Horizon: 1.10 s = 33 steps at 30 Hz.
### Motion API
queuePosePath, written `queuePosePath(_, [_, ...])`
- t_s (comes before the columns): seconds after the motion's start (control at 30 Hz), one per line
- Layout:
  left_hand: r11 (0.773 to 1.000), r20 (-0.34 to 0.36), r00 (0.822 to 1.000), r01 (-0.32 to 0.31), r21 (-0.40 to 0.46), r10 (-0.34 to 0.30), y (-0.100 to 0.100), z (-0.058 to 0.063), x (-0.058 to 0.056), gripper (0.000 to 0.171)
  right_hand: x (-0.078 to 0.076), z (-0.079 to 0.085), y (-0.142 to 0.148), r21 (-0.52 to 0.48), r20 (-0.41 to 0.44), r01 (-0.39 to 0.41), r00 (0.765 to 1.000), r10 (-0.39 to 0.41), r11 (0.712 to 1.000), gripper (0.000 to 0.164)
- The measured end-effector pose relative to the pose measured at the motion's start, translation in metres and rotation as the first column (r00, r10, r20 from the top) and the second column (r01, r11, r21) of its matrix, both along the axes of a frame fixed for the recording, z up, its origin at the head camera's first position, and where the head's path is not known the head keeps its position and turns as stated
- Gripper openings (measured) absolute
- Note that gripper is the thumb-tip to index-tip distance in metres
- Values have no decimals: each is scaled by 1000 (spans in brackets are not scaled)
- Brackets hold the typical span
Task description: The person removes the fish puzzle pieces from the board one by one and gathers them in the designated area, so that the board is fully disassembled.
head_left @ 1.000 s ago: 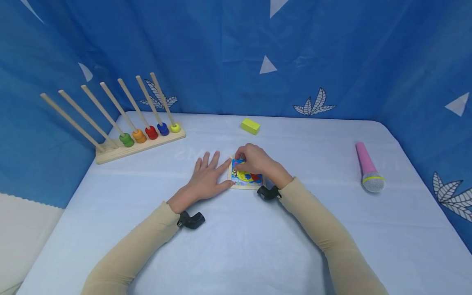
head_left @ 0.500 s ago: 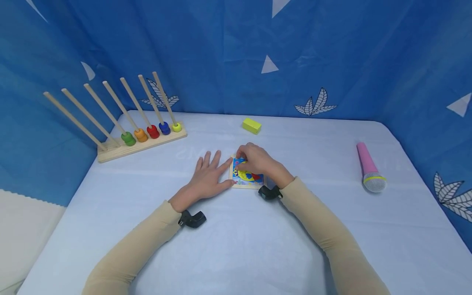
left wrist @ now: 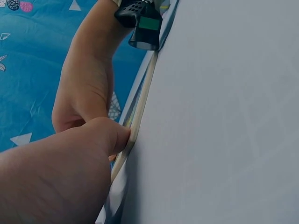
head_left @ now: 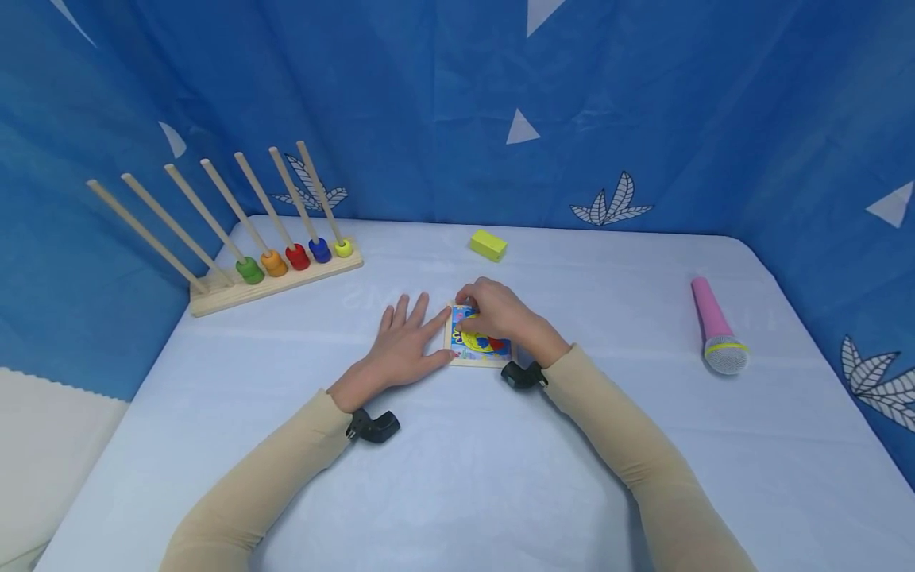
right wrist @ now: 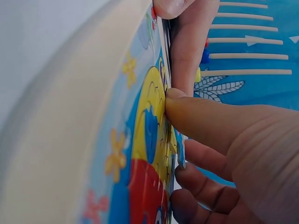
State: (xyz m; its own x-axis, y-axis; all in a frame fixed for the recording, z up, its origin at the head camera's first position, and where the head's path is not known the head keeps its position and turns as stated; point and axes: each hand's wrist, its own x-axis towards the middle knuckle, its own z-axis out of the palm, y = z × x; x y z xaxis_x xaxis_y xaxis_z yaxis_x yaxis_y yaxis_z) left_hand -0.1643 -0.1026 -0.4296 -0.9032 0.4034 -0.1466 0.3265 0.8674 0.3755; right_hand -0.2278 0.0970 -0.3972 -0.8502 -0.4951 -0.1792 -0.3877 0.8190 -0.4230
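Observation:
A small square wooden puzzle (head_left: 480,364) with a yellow, red and blue sea picture lies on the table. My left hand (head_left: 400,345) rests flat at its left side with fingers spread. The thumb (left wrist: 119,135) touches the frame's edge in the left wrist view. Over the puzzle's upper part, my right hand (head_left: 496,310) is bent down with thumb and fingers together. In the right wrist view a blue puzzle piece (right wrist: 181,151) stands tilted out of the picture between the right thumb and fingers. The right hand covers the puzzle's upper right.
A wooden peg stand (head_left: 286,282) with coloured beads on several upright rods stands at the back left. Behind the puzzle lies a yellow-green block (head_left: 488,245). A pink toy microphone (head_left: 715,326) is at the right. A blue curtain (head_left: 457,111) hangs along the table's back edge.

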Motion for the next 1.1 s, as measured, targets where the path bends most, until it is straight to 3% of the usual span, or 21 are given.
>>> queuePosePath(0.3, [1000,-11,1000,7,1,-7,0,1,1,77,3,1,-1,-13,-58,-2,998,1,1000,39])
queuePosePath(0.57, [1000,-8,1000,3,8,-3,0,-1,1,77,4,2,-1,-71,1,21,1000,-21,997,36])
queuePosePath(1.1, [1000,-14,1000,6,7,-6,0,1,1,77,4,2,1,-113,29,8,1000,-5,994,28])
